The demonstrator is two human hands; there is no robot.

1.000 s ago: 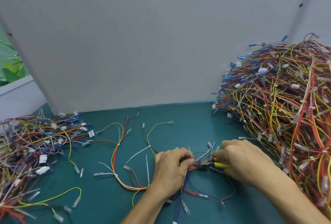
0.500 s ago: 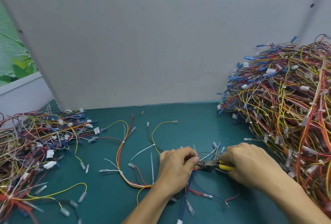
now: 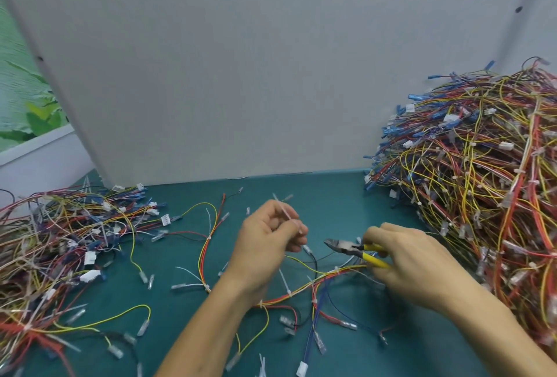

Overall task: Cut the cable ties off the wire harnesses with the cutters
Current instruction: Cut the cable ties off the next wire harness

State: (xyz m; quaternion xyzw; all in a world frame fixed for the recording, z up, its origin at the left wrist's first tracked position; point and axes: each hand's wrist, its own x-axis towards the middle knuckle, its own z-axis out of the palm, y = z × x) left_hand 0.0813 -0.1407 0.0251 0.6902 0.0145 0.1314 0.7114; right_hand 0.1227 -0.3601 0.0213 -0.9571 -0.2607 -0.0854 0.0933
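Green bench point(image 3: 331, 201) has a wire harness point(image 3: 301, 289) lying under both hands. The left hand point(image 3: 268, 241) has its grip pinching a loose white cable tie point(image 3: 286, 213). The right hand point(image 3: 413, 265) has its grip wrapped round the yellow cutters point(image 3: 346, 247). A big wire pile point(image 3: 482, 180) sits right, a smaller pile point(image 3: 60, 241) left.

The left hand point(image 3: 265, 244) and the right hand point(image 3: 413, 259) are both bare from fingertips to wrist. The left forearm point(image 3: 205, 331) and right forearm point(image 3: 494, 334) are bare too, uncovered all the way down to the bottom edge of the view.
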